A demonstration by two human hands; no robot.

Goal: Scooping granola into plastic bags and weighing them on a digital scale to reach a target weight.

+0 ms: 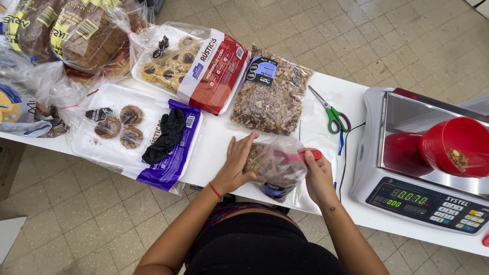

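Observation:
A small clear plastic bag of granola [275, 165] stands on the white table [219, 135] right in front of me. My left hand [235, 164] presses flat against the bag's left side. My right hand [317, 175] is on the bag's right side, fingers closed around a red scoop [308, 154] whose head is pushed inside the bag. A larger sealed bag of granola [271, 91] lies just behind.
A digital scale [423, 158] at the right carries a tipped red cup [456, 145] with some granola. Green-handled scissors [331, 113] lie behind my right hand. To the left lie two cookie trays [130, 127] [193, 63], a black glove [165, 135] and bagged bread [76, 33].

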